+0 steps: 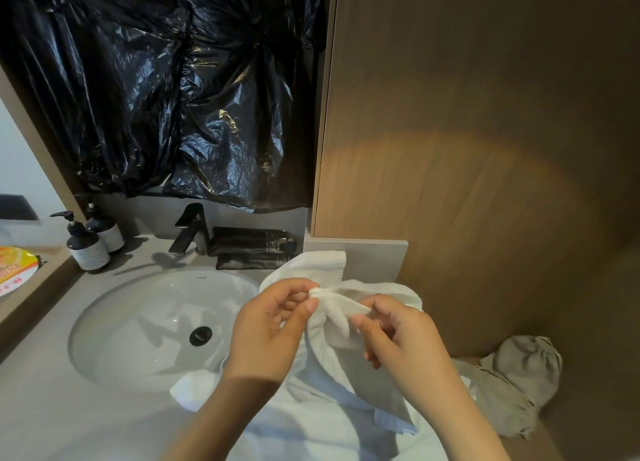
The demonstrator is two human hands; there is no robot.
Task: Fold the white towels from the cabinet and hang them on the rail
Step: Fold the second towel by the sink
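Note:
A white towel point(332, 325) is bunched up in front of me, above the right end of the grey counter point(52, 408). My left hand point(273, 332) pinches its gathered edge between thumb and fingers. My right hand point(394, 339) grips the same edge a little to the right. The cloth hangs down below both hands and spreads over the counter's front edge. One corner sticks up toward the wall ledge point(374, 256). No rail or cabinet is visible.
A white sink basin point(138, 322) with a black drain lies left of my hands, behind it a black tap point(190, 228), black pouches point(252, 249) and two dark pump bottles point(86, 245). Black plastic sheeting point(166, 89) covers the mirror. A grey drawstring bag point(519, 374) sits at the right by the wooden wall.

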